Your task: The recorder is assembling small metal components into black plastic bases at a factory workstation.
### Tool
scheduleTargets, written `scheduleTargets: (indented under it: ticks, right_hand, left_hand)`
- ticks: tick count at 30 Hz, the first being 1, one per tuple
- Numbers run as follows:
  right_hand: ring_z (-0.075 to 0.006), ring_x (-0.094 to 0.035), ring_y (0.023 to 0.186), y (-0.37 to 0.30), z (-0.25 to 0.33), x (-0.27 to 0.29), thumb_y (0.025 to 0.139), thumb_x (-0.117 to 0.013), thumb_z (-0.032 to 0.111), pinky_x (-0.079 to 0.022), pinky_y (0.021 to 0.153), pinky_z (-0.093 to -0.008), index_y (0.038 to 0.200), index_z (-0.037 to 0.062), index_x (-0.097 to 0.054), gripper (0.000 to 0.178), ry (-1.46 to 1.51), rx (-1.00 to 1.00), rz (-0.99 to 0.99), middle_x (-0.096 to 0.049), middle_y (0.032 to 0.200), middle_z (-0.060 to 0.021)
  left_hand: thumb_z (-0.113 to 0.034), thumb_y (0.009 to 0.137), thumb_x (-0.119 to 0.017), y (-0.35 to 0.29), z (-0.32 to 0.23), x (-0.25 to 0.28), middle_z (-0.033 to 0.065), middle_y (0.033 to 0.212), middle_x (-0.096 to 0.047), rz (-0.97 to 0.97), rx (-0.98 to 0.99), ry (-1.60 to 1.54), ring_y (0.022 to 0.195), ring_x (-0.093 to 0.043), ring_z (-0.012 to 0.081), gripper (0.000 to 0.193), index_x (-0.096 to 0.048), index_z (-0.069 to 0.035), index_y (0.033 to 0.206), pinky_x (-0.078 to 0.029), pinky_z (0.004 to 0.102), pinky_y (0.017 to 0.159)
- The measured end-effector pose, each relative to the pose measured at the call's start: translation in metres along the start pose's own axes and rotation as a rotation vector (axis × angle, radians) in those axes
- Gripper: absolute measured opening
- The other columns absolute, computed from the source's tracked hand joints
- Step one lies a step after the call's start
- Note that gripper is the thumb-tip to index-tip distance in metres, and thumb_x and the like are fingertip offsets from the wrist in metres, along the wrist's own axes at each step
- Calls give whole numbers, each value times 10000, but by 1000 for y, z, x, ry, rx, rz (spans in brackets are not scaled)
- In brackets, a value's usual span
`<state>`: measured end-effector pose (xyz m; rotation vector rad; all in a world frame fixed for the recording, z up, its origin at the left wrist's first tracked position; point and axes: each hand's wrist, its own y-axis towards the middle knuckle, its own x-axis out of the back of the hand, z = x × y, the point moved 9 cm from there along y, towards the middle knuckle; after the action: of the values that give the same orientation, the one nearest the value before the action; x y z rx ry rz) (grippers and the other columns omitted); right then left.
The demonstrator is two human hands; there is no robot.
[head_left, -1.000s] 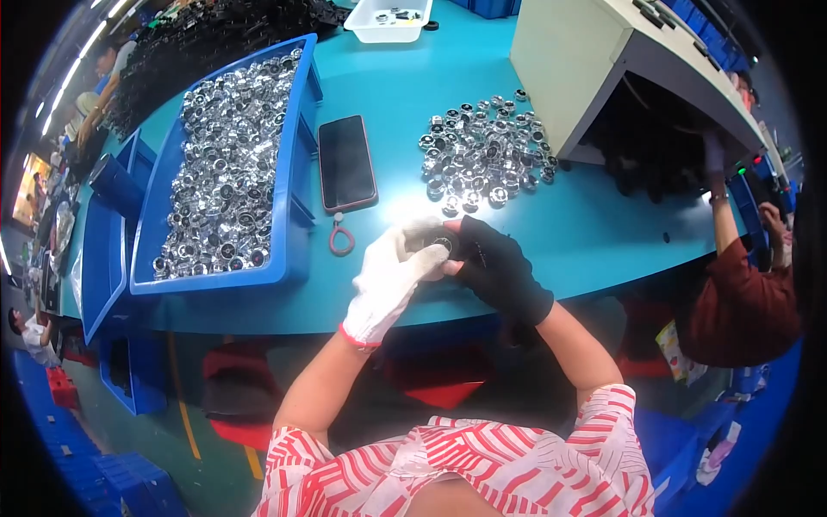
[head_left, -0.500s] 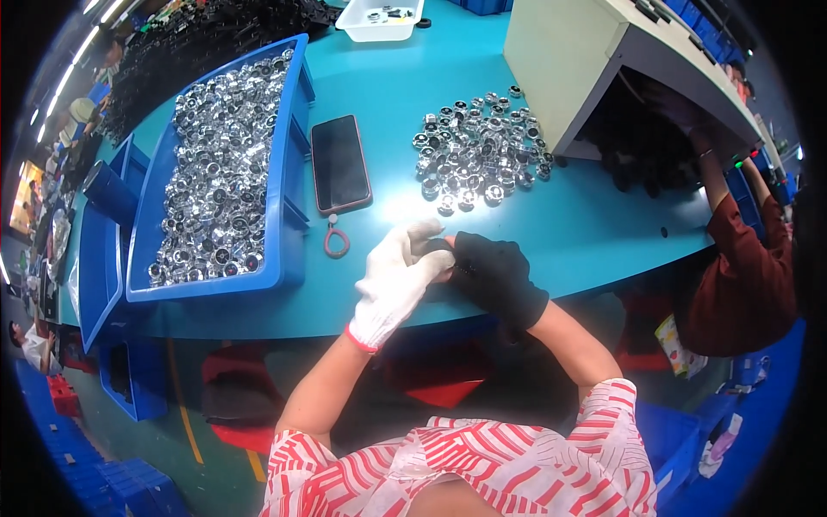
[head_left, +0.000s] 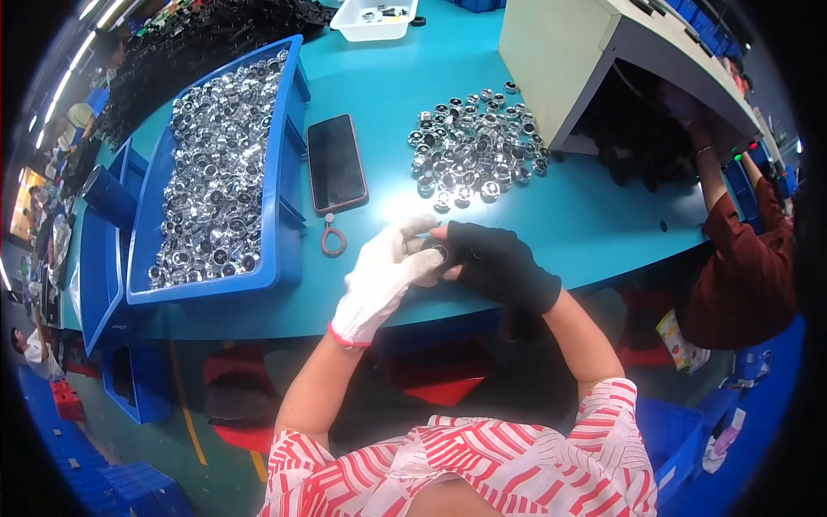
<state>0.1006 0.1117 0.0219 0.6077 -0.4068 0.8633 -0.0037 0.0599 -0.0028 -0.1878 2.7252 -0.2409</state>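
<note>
Close to the table's near edge, my two hands meet fingertip to fingertip. My left hand [head_left: 377, 280], in a white knit glove with a red cuff, is closed with thumb and fingers around a small dark round part [head_left: 440, 252] with a shiny ring on its face. My right hand [head_left: 504, 265], in a black glove with bare fingertips, is closed against the same part from the other side; its grip is partly hidden. Just beyond my hands lies a loose pile of small clear round parts [head_left: 478, 151] with dark centres.
At left, a blue bin [head_left: 289, 185] brims with similar clear parts. A phone [head_left: 336, 164] with a looped strap lies beside it on the teal table [head_left: 379, 95]. A white tray [head_left: 372, 26] stands behind. At right, another person's arm [head_left: 717, 185] reaches into a beige box-like housing [head_left: 560, 60].
My left hand has shifted slightly left and down, and the part's ringed face now shows between my hands. My right hand has turned a little. The camera view has shifted slightly.
</note>
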Motion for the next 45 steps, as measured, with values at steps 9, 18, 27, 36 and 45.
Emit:
scheduleTargets:
  ticks: [9,18,27,36,45]
  right_hand:
    - [-240,-632,647,3,13,0,710,-757,258,-478,530,-345,1001,119,-587,364,-397,43,-150,-606,800,-46]
    - [-245,-620,653,-2,13,-4,701,-764,295,-472,530,-356,975,111,-577,379,-466,29,-182,-581,795,-46]
    - [-258,-633,723,-3,6,2,706,-764,265,-489,561,-367,1124,140,-562,481,-223,-4,-86,-604,853,-47]
    - [-230,-624,640,0,13,-2,694,-763,272,-482,536,-336,938,129,-616,319,-454,90,-160,-604,856,-18]
    - [-213,-650,716,-1,6,12,665,-788,320,-496,602,-323,1027,116,-590,461,-213,-13,-199,-601,932,-38]
  left_hand:
    - [30,781,-591,-4,2,-5,149,1017,-603,-86,-60,157,844,-610,162,595,-349,108,1319,-526,277,763]
    - [11,784,-586,0,5,1,139,999,-601,-64,-22,290,857,-602,147,631,-325,91,1353,-502,255,735]
    - [6,789,-588,-1,3,-3,128,968,-596,-41,3,141,804,-601,138,627,-321,98,1348,-506,257,725]
    - [12,789,-585,-3,4,-4,133,965,-605,-87,-31,274,802,-591,144,605,-341,102,1335,-513,268,743]
    - [-13,865,-549,0,6,8,182,1024,-601,-80,-10,-14,822,-640,193,501,-345,125,1302,-525,278,753]
